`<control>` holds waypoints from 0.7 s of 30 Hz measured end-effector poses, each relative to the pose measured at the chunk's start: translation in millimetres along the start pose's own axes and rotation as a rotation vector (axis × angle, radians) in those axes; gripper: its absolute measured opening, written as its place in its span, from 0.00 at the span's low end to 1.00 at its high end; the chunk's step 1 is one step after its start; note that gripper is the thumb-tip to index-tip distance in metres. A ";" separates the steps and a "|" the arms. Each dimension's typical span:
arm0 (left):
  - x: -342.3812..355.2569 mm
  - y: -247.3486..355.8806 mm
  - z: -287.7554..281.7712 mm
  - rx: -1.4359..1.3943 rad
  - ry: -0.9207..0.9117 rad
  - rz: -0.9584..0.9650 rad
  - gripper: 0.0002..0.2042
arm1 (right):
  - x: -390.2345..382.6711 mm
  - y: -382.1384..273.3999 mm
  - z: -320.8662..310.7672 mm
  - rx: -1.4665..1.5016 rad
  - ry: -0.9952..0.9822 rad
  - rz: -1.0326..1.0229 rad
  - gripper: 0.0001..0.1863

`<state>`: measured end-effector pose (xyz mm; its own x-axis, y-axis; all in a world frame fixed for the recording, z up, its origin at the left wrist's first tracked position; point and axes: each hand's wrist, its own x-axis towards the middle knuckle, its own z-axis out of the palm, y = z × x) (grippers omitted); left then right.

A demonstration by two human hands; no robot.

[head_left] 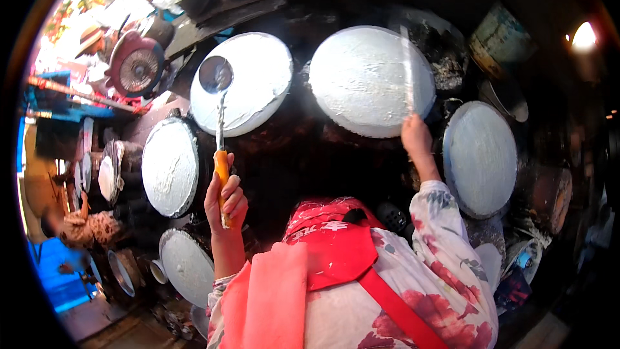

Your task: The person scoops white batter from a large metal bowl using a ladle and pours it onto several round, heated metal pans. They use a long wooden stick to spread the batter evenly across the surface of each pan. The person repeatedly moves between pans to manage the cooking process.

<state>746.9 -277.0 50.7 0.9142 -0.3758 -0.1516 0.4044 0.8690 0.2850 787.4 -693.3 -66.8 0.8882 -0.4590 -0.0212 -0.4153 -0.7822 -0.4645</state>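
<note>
In my left hand [227,199] I grip the orange handle of a metal ladle [220,126]. Its round bowl is over a round griddle [261,94] coated in white batter, just left of centre. My right hand [417,139] is closed on the near end of a long thin pale stick [407,68]. That stick lies over the right side of a second white-coated griddle [361,81]; whether it touches the batter I cannot tell. Both wrists are raised in front of me.
More white-coated round griddles stand at the left [169,167], lower left [187,265] and right [481,158]. A stained bucket [500,35] is at the far right. A fan-like round device [137,68] is at upper left. Another person [90,225] is at the far left.
</note>
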 end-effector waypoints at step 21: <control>-253.6 84.5 -71.5 -0.067 0.337 0.601 0.17 | -127.2 3.2 54.9 -0.124 -0.125 -0.219 0.17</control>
<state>547.5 -85.2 45.6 0.9175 0.2881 -0.2743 -0.1820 0.9172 0.3544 683.9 -614.3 -114.3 0.9735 -0.2240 -0.0451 -0.2251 -0.9062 -0.3579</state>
